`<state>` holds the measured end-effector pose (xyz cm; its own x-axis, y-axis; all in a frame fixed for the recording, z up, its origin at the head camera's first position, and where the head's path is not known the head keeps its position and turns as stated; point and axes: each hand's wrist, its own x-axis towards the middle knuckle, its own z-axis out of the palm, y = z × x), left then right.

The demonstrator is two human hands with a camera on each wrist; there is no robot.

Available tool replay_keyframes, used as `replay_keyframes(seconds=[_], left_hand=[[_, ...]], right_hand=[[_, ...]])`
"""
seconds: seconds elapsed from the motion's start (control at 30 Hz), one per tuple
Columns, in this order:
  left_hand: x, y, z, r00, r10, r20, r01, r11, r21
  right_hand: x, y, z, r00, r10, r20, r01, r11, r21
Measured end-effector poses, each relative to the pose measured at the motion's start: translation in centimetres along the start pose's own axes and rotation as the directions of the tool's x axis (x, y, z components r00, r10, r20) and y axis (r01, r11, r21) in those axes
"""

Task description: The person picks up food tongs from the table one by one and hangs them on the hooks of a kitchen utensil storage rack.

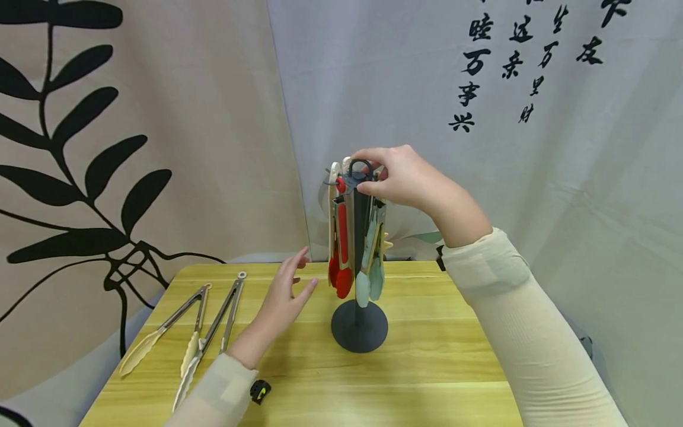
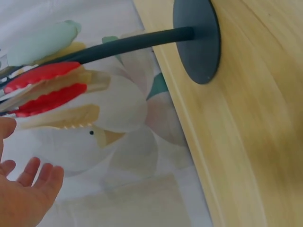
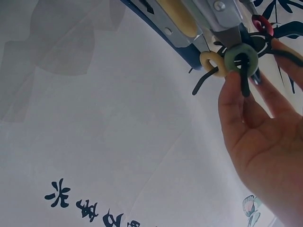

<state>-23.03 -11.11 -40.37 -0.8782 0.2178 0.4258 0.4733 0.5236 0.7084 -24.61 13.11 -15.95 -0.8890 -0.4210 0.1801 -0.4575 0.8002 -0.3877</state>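
In the head view, a dark grey rotating-style stand (image 1: 359, 333) rises from the worktop (image 1: 437, 356) at centre, hung with red tongs (image 1: 344, 283) and mint tongs (image 1: 363, 289). The right hand (image 1: 405, 178) has its grip curled round the stand's top; the left hand (image 1: 281, 299), left of centre, has its grip spread, apart from the tongs. Cream-tipped tongs (image 1: 140, 354) and pale-tipped tongs (image 1: 216, 320) lie at lower left.

In the left wrist view, the left hand fills the lower left, near the hanging tongs.

In the right wrist view, at upper right, a fingertip meets a mint ring (image 3: 229, 60) on a dark hook (image 3: 245, 86).
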Motion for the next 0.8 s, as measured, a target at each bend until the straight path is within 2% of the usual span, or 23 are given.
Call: replay_keyframes(seconds=[0.2, 0.5, 0.63, 0.8], left_hand=[[-0.5, -1.3, -0.6, 0.999, -0.038, -0.005, 0.039, 0.996, 0.081], [-1.3, -3.1, -1.3, 0.993, -0.115, 0.026, 0.107, 0.972, 0.207], [-1.6, -4.3, -1.7, 0.985, -0.163, 0.056, 0.143, 0.954, 0.262], [-2.2, -6.5, -1.9, 0.968, -0.24, 0.08, 0.202, 0.925, 0.321]], right_hand=[[0.0, 0.0, 0.0, 1.0, 0.001, 0.002, -0.001, 1.0, -0.001], [0.0, -0.1, 0.0, 1.0, 0.004, 0.003, -0.004, 1.0, -0.001], [0.1, -0.1, 0.0, 1.0, 0.003, 0.004, -0.003, 1.0, 0.0], [0.1, -0.1, 0.1, 1.0, 0.003, 0.002, -0.003, 1.0, 0.007]])
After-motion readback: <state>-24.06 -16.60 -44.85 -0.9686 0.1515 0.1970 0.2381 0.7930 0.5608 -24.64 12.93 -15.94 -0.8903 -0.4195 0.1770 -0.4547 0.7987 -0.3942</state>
